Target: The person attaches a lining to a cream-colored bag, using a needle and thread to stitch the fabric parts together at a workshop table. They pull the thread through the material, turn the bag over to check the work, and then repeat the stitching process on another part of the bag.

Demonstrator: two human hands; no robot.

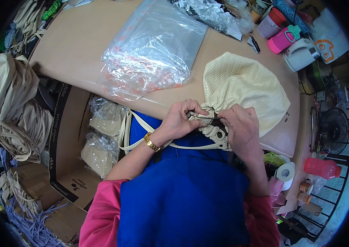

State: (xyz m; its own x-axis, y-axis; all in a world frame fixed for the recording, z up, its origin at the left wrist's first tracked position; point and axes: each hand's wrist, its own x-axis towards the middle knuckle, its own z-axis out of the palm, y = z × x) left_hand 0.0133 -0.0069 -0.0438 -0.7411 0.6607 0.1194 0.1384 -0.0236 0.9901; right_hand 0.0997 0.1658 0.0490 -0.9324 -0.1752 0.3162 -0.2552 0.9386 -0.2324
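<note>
A cream woven bag (248, 84) with a gathered opening lies at the near edge of the table. My left hand (180, 119), a gold watch (152, 142) on its wrist, is closed with thumb and fingers pinching the bag's gathered edge. Facing it, my right hand (240, 125) is closed on a thin metallic tool (207, 117), which reaches across to the left fingertips; its exact kind cannot be made out. The bag's strap (141, 123) loops down to the left, over my blue apron (182, 197). Dark round studs (219, 135) show on the edge below my fingers.
Clear plastic sheets (154, 45) lie across the tan table (71, 45). An open cardboard box (65, 144) with wrapped cream items stands at left, beside hanging cream bags (9, 90). A pink bottle (283, 39), kettle (301, 54) and fan (334, 131) stand at right.
</note>
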